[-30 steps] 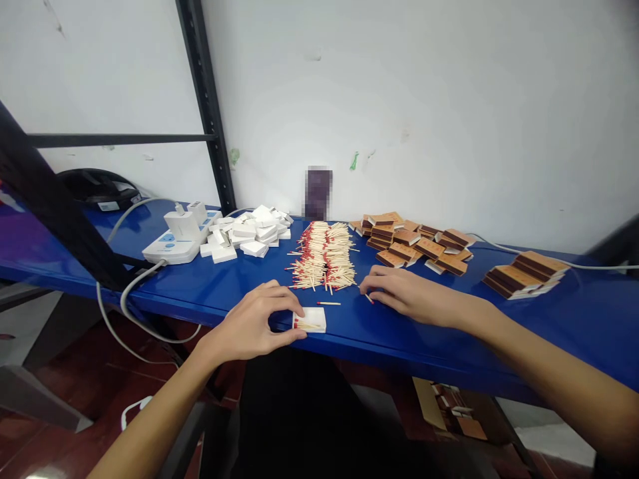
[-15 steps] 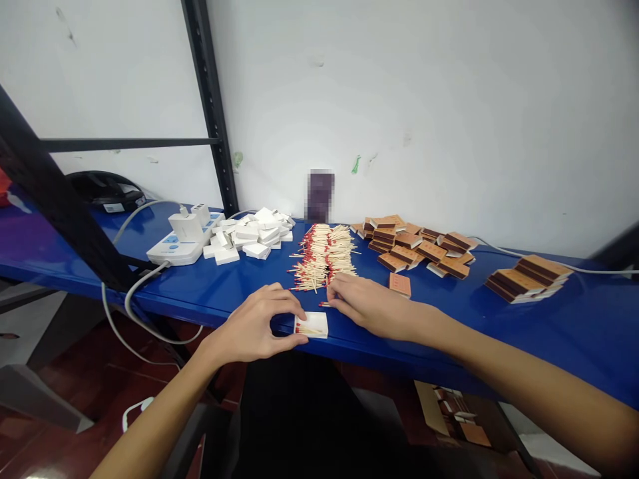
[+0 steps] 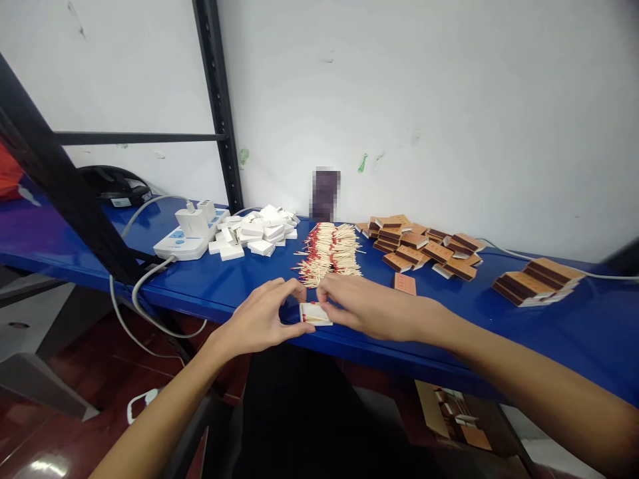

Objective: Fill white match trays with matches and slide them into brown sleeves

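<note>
Fingers point(image 3: 289, 289) of your left hand point(image 3: 259, 322) pinch the left end of a small white card tray point(image 3: 313, 309) holding a few red-tipped matches point(image 3: 312, 319), at the near edge of the glossy blue worktop point(image 3: 239, 283). Your right hand point(image 3: 367, 307) bunches its fingers together over the tray's right end, grip hidden.

At the front edge of the bench point(image 3: 574, 332), we find the match tray point(image 3: 314, 313) between our left hand point(image 3: 259, 322) and right hand point(image 3: 369, 307). Behind it lies the heap of matches point(image 3: 329, 256), with the pile of empty trays point(image 3: 259, 231) and a power strip point(image 3: 187, 239) to its left and the box sleeves point(image 3: 424, 246) to its right.
</note>
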Demonstrator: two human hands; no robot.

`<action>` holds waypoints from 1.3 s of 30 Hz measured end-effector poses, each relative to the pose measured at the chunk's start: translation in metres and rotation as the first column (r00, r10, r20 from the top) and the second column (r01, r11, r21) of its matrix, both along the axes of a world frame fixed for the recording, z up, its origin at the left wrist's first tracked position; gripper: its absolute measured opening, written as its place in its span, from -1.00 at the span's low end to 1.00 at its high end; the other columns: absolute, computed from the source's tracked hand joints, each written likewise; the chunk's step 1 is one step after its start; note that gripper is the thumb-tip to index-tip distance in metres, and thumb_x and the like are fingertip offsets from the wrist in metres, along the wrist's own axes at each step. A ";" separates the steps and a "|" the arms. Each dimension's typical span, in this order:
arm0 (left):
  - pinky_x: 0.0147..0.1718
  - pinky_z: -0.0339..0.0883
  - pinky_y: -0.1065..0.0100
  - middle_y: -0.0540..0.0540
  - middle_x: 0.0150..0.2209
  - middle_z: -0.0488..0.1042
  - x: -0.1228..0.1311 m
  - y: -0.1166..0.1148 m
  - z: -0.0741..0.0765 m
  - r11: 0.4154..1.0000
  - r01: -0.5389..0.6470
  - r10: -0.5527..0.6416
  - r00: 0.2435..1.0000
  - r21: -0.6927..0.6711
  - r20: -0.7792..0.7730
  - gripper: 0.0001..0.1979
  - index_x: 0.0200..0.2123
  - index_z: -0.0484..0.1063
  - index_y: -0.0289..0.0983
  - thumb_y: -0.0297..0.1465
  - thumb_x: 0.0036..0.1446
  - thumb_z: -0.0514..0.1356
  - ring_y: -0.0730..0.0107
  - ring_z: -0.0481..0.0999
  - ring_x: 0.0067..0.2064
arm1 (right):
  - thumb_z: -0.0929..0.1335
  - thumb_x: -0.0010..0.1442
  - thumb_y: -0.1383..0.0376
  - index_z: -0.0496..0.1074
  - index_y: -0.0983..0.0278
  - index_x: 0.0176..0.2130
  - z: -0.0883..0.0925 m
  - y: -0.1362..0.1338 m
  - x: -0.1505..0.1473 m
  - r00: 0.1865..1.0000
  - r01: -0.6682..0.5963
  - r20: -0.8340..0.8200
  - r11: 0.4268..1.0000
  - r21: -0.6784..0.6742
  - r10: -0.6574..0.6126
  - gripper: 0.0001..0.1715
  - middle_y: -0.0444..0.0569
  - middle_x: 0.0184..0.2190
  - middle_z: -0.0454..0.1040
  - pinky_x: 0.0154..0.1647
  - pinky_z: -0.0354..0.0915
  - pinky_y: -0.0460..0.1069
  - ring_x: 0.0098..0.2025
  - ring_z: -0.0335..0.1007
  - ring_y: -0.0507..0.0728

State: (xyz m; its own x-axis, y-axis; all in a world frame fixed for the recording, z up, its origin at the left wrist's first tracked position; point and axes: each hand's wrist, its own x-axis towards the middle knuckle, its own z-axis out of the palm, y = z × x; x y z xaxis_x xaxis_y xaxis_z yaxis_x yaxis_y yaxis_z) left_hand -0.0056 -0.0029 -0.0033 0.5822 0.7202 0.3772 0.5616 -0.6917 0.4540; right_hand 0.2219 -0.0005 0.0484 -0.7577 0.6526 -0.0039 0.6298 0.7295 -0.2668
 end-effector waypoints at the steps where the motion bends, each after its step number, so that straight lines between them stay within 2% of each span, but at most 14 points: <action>1: -0.18 0.26 0.32 0.01 -0.20 0.46 0.000 0.000 0.000 1.000 0.003 -0.003 1.000 0.000 -0.001 -0.68 -0.18 0.33 -0.21 -0.19 0.11 0.33 0.32 0.40 -0.19 | 0.20 0.37 0.26 0.31 0.31 -0.22 0.001 -0.002 -0.004 1.000 -0.015 0.010 1.000 -0.027 0.015 -0.81 0.05 -0.24 0.40 -0.21 0.22 0.00 -0.25 0.31 0.12; 4: -0.14 0.24 0.30 0.01 -0.19 0.48 0.000 0.001 0.001 1.000 0.023 -0.023 0.999 0.002 -0.021 -0.71 -0.17 0.38 -0.20 -0.19 0.13 0.32 0.31 0.40 -0.16 | 0.18 0.39 0.24 0.33 0.31 -0.24 0.003 -0.002 -0.011 1.000 -0.015 -0.011 0.998 -0.055 0.015 -0.75 0.04 -0.25 0.41 -0.21 0.21 -0.01 -0.25 0.31 0.12; 6: -0.11 0.24 0.29 0.01 -0.21 0.51 0.000 0.001 0.002 0.999 0.042 -0.041 0.998 0.013 -0.039 -0.74 -0.19 0.42 -0.20 -0.19 0.14 0.31 0.30 0.41 -0.16 | 0.17 0.39 0.25 0.33 0.30 -0.28 0.004 0.004 -0.011 0.999 0.043 -0.023 0.999 -0.011 -0.044 -0.74 0.02 -0.29 0.42 -0.24 0.19 -0.02 -0.27 0.30 0.11; 9: -0.08 0.23 0.25 -0.01 -0.20 0.53 -0.001 0.001 0.002 0.996 0.080 -0.079 0.996 0.028 -0.052 -0.80 -0.21 0.47 -0.19 -0.21 0.17 0.29 0.28 0.42 -0.15 | 0.19 0.37 0.32 0.33 0.30 -0.32 0.004 0.018 -0.008 0.990 0.131 0.046 0.988 0.078 -0.135 -0.77 0.03 -0.34 0.44 -0.27 0.14 -0.03 -0.29 0.29 0.11; 13: -0.06 0.24 0.24 -0.04 -0.19 0.53 -0.001 0.001 0.003 0.995 0.101 -0.100 0.994 0.022 -0.047 -0.83 -0.25 0.51 -0.19 -0.23 0.19 0.27 0.28 0.44 -0.14 | 0.23 0.31 0.41 0.35 0.30 -0.28 -0.003 0.033 -0.006 0.990 0.112 0.071 0.983 0.146 -0.123 -0.86 0.04 -0.32 0.46 -0.32 0.09 -0.05 -0.29 0.30 0.11; 17: -0.01 0.25 0.22 -0.03 -0.20 0.54 -0.002 0.000 0.003 0.994 0.109 -0.108 0.994 0.025 -0.035 -0.85 -0.25 0.52 -0.19 -0.25 0.18 0.28 0.29 0.46 -0.13 | 0.20 0.35 0.31 0.36 0.30 -0.37 -0.012 0.036 -0.009 0.986 0.155 0.025 0.964 0.217 -0.164 -0.73 0.02 -0.40 0.45 -0.37 0.06 -0.05 -0.35 0.30 0.10; 20: 0.02 0.24 0.20 -0.03 -0.19 0.54 -0.002 0.000 0.003 0.995 0.099 -0.099 0.995 0.022 -0.027 -0.87 -0.25 0.52 -0.18 -0.27 0.18 0.28 0.30 0.46 -0.13 | 0.25 0.30 0.27 0.35 0.30 -0.44 -0.018 0.037 -0.013 0.973 0.226 0.005 0.954 0.198 -0.232 -0.71 0.02 -0.45 0.45 -0.40 0.06 -0.05 -0.38 0.32 0.09; 25: 0.01 0.24 0.21 -0.04 -0.19 0.54 -0.002 0.000 0.003 0.995 0.102 -0.102 0.994 0.021 -0.026 -0.87 -0.26 0.53 -0.19 -0.27 0.16 0.29 0.28 0.46 -0.13 | 0.28 0.17 0.40 0.40 0.31 -0.41 -0.021 0.039 -0.014 0.958 0.284 -0.005 0.950 0.132 -0.286 -0.85 0.03 -0.41 0.50 -0.40 0.08 -0.08 -0.35 0.38 0.09; 30: -0.04 0.25 0.23 -0.03 -0.20 0.54 -0.002 0.000 0.003 0.995 0.098 -0.098 0.995 0.024 -0.028 -0.87 -0.25 0.52 -0.18 -0.27 0.17 0.29 0.28 0.46 -0.13 | 0.28 0.17 0.44 0.39 0.31 -0.43 -0.015 0.040 -0.006 0.970 0.231 0.040 0.963 0.142 -0.239 -0.85 0.02 -0.42 0.48 -0.39 0.09 -0.07 -0.37 0.35 0.08; 35: 0.01 0.22 0.19 -0.05 -0.20 0.54 -0.002 0.000 0.002 0.995 0.093 -0.092 0.995 0.030 -0.029 -0.85 -0.26 0.52 -0.19 -0.25 0.18 0.27 0.26 0.46 -0.12 | 0.31 0.18 0.43 0.41 0.31 -0.32 -0.015 0.044 -0.002 0.983 0.165 0.047 0.972 0.170 -0.175 -0.93 0.02 -0.34 0.48 -0.33 0.09 -0.07 -0.31 0.32 0.09; 39: -0.02 0.24 0.22 -0.04 -0.19 0.54 -0.002 0.000 0.003 0.996 0.091 -0.090 0.995 0.023 -0.030 -0.86 -0.25 0.53 -0.18 -0.26 0.17 0.28 0.26 0.45 -0.11 | 0.30 0.20 0.42 0.43 0.32 -0.33 -0.014 0.045 -0.005 0.986 0.151 0.048 0.980 0.132 -0.159 -0.90 0.02 -0.34 0.50 -0.32 0.10 -0.07 -0.29 0.33 0.10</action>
